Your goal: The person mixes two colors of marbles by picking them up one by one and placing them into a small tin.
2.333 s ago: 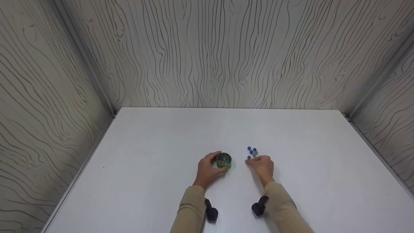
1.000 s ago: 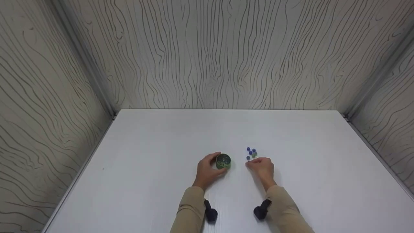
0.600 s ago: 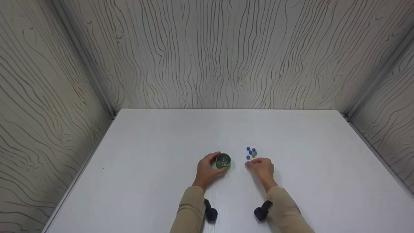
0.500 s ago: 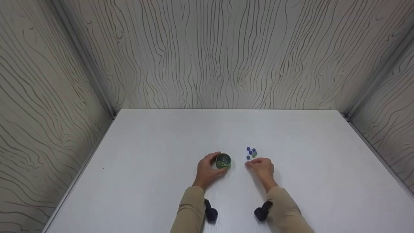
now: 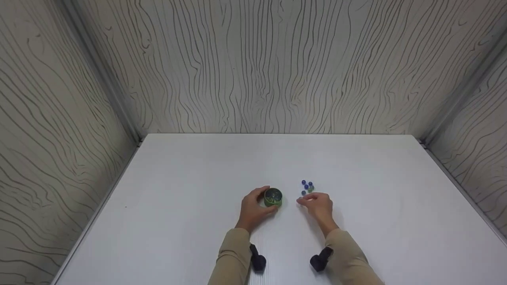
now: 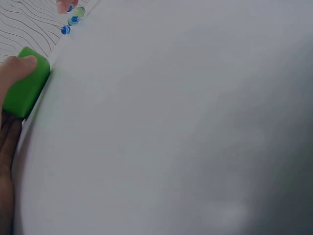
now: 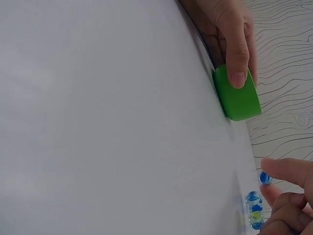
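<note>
Green cup [image 7: 238, 105] upright on white counter [image 5: 190, 178], left of the marbles; left hand [image 5: 252, 208] has fingers curled round its side. Right hand [image 5: 320, 206] near it, thumb and finger pinching a blue-streaked marble [image 7: 265, 178]. Loose marbles [image 5: 306, 187], blue and greenish, clustered just beyond that hand. Grain-patterned wall [image 5: 253, 71] behind.

Left fingers [image 5: 260, 190] grip a green cup [image 5: 279, 203], right fingers [image 5: 305, 201] beside small marbles [image 5: 306, 187].

Has shifted the right hand [image 5: 320, 206], with the blue marble [image 7: 266, 178] in its fingers [image 7: 288, 170], slightly toward nine o'clock in the head view since half a second ago, nearer the green cup [image 7: 242, 104].
</note>
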Demonstrator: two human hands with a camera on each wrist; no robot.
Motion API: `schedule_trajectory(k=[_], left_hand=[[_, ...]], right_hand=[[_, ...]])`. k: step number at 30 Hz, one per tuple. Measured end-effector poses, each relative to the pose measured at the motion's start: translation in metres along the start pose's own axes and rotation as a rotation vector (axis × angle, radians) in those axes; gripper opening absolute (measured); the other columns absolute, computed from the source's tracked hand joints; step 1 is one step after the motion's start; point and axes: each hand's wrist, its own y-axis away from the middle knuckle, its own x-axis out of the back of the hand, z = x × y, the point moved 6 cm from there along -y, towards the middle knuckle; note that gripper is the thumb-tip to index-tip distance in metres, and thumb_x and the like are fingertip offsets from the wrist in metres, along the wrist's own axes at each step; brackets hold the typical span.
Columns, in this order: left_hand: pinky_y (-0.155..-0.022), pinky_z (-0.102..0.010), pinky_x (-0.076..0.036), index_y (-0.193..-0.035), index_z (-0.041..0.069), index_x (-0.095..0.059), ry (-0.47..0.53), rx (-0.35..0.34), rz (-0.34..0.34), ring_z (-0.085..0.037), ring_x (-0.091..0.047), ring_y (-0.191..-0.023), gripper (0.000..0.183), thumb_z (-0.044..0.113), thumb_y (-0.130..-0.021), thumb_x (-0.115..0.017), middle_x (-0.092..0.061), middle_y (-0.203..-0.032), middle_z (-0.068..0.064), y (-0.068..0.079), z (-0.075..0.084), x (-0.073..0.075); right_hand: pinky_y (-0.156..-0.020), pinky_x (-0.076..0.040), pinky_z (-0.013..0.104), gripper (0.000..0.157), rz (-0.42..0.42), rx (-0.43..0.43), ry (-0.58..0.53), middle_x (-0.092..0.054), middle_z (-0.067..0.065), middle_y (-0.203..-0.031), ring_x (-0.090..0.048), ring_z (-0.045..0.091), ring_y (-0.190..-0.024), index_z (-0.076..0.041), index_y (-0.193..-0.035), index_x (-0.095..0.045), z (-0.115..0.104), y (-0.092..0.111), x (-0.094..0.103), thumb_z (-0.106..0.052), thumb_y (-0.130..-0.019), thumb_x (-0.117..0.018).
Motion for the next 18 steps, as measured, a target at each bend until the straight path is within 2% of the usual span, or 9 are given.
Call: schedule_trajectory(k=[8, 18], left_hand=[[-0.105, -0.036, -0.052, -0.125, 0.007, -0.062, 0.005, -0.007, 0.004, -0.024, -0.064, -0.117, 0.06, 0.025, -0.072, -0.083, -0.068, -0.123, -0.009, 0.0, -0.001, 0.0], [-0.107, -0.037, -0.051, -0.126, 0.008, -0.061, 0.022, 0.02, -0.01, -0.024, -0.063, -0.118, 0.061, 0.026, -0.072, -0.083, -0.067, -0.124, -0.008, -0.001, -0.002, -0.001]], right_hand=[[-0.068, -0.048, 0.023, 0.022, -0.02, -0.006, -0.001, -0.067, 0.02, -0.105, -0.057, 0.026, -0.091, 0.002, -0.092, -0.071, -0.006, 0.003, -0.003, -0.018, -0.083, -0.073], [-0.077, -0.052, 0.029, 0.021, -0.032, 0.011, -0.003, -0.066, 0.021, -0.112, -0.057, 0.027, -0.097, 0.001, -0.092, -0.071, -0.014, 0.007, -0.004, -0.019, -0.084, -0.072]])
